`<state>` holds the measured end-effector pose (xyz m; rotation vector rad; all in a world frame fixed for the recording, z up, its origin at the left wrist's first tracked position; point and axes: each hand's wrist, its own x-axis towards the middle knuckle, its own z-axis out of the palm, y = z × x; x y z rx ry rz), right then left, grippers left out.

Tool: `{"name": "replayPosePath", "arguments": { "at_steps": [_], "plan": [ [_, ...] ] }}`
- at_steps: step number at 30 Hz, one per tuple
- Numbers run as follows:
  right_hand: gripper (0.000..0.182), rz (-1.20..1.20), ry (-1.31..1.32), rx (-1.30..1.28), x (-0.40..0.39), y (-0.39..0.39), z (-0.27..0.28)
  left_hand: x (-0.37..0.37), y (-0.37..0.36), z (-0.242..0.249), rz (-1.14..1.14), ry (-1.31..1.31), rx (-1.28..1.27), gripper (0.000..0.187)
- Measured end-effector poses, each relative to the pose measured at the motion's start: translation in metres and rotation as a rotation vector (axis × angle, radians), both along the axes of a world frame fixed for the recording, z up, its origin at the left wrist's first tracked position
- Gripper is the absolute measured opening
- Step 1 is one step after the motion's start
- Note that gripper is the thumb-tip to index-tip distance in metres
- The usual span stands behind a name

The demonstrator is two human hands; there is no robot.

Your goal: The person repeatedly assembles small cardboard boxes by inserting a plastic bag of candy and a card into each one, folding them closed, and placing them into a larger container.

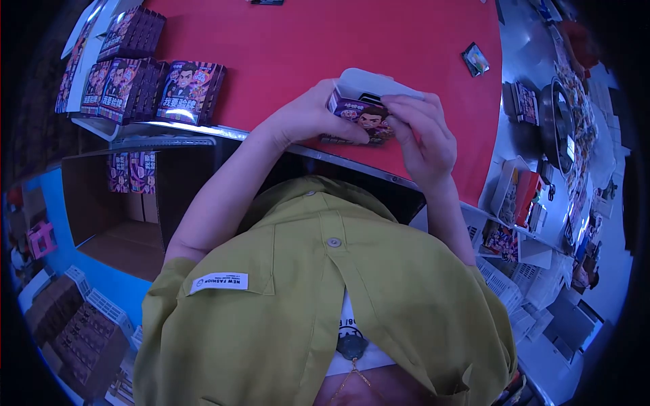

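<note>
A small printed card box (371, 122) with a cartoon figure on its front is held over the red table, its white flap (362, 80) raised. Something black (370, 99) shows in its opening. My left hand (319, 116) is closed round the box's left side, thumb across the front. On the other side, my right hand (428, 139) has its fingers bent over the top right edge by the opening, and its thumb lies near the front. Its fingertips are partly hidden by the box and flap.
Matching boxes stand in stacks (122, 84) on the table's left end, with another group (189, 91) beside them. Below is an open brown carton (115, 250) with a few boxes inside. A small packet (476, 59) lies on the red table (305, 40). Right, a cluttered counter holds a dark round pan (556, 125).
</note>
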<state>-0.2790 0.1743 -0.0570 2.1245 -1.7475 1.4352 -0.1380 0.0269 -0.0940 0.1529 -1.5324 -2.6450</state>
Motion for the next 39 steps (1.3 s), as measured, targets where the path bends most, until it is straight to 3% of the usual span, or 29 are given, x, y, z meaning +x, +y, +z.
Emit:
{"name": "replayPosePath", "arguments": {
  "at_steps": [2, 3, 5, 6, 8, 15, 17, 22, 24, 26, 28, 31, 36, 38, 39],
  "plan": [
    [0.029, -0.059, 0.056, -0.029, 0.001, 0.001, -0.020, -0.002, -0.002, 0.010, 0.233, -0.034, -0.406, 0.056],
    [0.029, -0.124, 0.115, -0.059, 0.001, 0.002, -0.027, 0.001, -0.002, 0.003, 0.231, -0.033, -0.408, 0.056],
    [0.029, -0.131, 0.055, -0.054, -0.003, 0.006, -0.030, 0.008, 0.001, -0.019, 0.464, 0.227, -0.232, 0.049],
    [0.030, -0.139, -0.013, -0.042, -0.002, 0.008, -0.031, 0.010, 0.003, -0.015, 0.462, 0.221, -0.232, 0.049],
    [0.029, -0.125, -0.005, -0.040, 0.004, 0.009, -0.028, 0.017, 0.010, -0.006, 0.432, 0.132, 0.276, 0.037],
    [0.027, -0.085, 0.038, -0.052, 0.005, 0.013, -0.027, 0.001, 0.025, 0.003, 0.472, 0.015, 0.351, 0.023],
    [0.027, -0.075, 0.043, -0.038, 0.007, 0.014, -0.026, 0.000, 0.025, 0.015, 0.405, -0.061, 0.212, 0.018],
    [0.029, -0.064, -0.024, -0.022, 0.011, 0.018, -0.014, -0.005, 0.023, 0.021, 0.447, -0.155, 0.221, 0.018],
    [0.035, -0.086, -0.688, -0.154, 0.011, 0.021, -0.015, -0.004, 0.026, 0.022, 0.462, -0.160, 0.180, 0.019],
    [0.040, -0.045, -0.819, -0.078, 0.002, 0.025, -0.024, -0.004, 0.030, 0.024, 0.507, -0.138, 0.242, 0.020],
    [0.041, 0.172, -1.404, 0.094, -0.002, 0.026, -0.032, -0.003, 0.030, 0.020, 0.472, -0.082, 0.208, 0.022],
    [0.039, 0.280, -1.583, 0.108, -0.001, 0.022, -0.037, -0.002, 0.029, 0.020, 0.425, -0.026, 0.131, 0.024],
    [0.030, 0.201, -1.402, 0.098, 0.004, 0.017, -0.033, 0.002, 0.026, 0.014, 0.346, 0.041, 0.005, 0.025],
    [0.027, 0.173, -1.301, 0.083, 0.000, 0.018, -0.032, 0.004, 0.021, 0.010, 0.392, 0.203, -0.421, 0.025],
    [0.026, 0.019, -0.623, 0.045, -0.006, 0.021, -0.032, 0.006, 0.015, 0.010, 0.393, 0.202, -0.421, 0.025]
  ]
}}
